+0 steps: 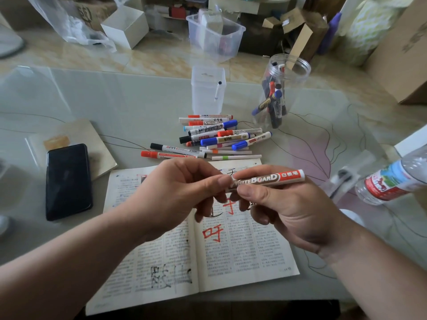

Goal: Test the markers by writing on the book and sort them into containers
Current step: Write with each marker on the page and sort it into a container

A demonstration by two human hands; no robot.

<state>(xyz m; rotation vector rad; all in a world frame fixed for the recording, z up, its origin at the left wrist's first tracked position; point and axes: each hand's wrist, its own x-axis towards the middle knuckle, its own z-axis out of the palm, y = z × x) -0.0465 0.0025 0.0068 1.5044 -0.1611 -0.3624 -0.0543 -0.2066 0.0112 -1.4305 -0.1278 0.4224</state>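
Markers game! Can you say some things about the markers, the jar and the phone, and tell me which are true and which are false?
1. The left hand and the right hand both hold one marker over the open book. True.
2. The round jar is empty. False: several markers stand in it.
3. The square container holds a single pen. True.
4. The phone lies on the open book. False: it lies left of the book, partly on a closed notebook.
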